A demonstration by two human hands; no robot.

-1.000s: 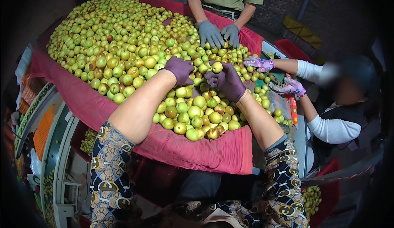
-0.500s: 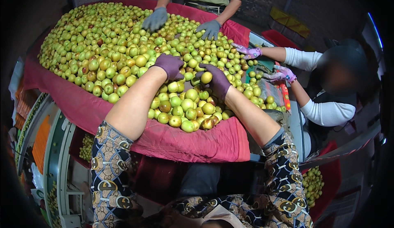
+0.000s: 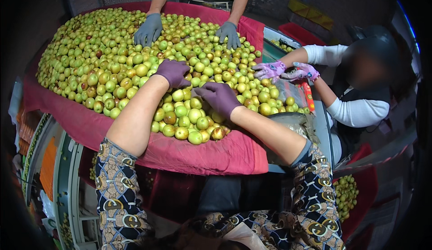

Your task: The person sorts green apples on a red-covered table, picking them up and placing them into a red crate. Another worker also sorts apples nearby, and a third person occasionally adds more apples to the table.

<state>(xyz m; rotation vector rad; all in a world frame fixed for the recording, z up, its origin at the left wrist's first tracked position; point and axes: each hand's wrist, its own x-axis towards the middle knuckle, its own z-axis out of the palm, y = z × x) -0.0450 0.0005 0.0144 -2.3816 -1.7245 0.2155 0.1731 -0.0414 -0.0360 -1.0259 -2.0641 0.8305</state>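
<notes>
A wide heap of round yellow-green jujubes (image 3: pixel 108 65), many with brown patches, lies on a red cloth (image 3: pixel 202 158). My left hand (image 3: pixel 172 73), in a purple glove, rests palm down on the heap, with its fingers reaching right and its thumb apart from them. My right hand (image 3: pixel 219 98), gloved the same way, lies over the fruit at the nearer right, its fingers stretched left and no jujube visible in them. A narrow gap between my hands shows bare cloth. The undersides of both palms are hidden.
Across the heap, a person in a green shirt has two grey-gloved hands (image 3: pixel 148 29) on the fruit. At the right, another person's patterned gloves (image 3: pixel 270 71) touch its edge beside a clear plastic bag (image 3: pixel 288 89). A red crate of fruit (image 3: pixel 345 194) stands below right; a curved conveyor (image 3: pixel 60 178) is at left.
The jujube at my right hand's fingers is out of sight, and that hand has stretched left. The far person's hands have moved apart. The right-hand person's gloves have come together.
</notes>
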